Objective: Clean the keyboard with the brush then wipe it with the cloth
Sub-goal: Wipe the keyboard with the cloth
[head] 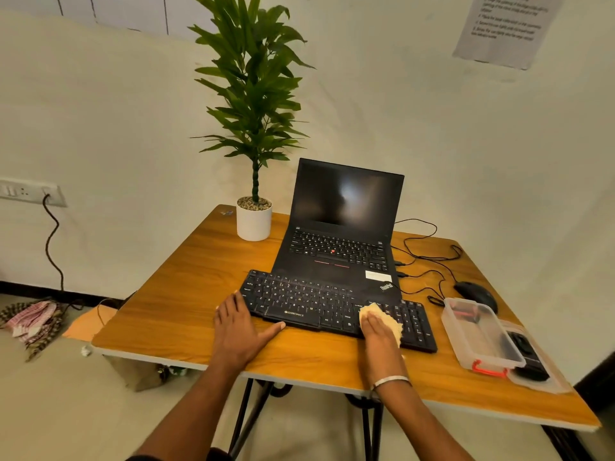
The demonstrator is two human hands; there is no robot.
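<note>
Your forearms reach in from the near edge of the counter (pixel 186 314). Your left hand (pixel 238 324) lies flat and spread against the left end of the black keyboard (pixel 299 301), thumb along its front edge, steadying it. Your right hand (pixel 376 327) presses the yellow cloth (pixel 382 316) down on the keys with straight fingers, right of centre, beside the number pad. The keyboard's long axis runs left to right across you, angled slightly away on the left, its back edge overlapping the open laptop (pixel 339 234). The unwiped stretch appears to lie leftward, so your right hand, already on the cloth, is the one placed to sweep along that axis.
</note>
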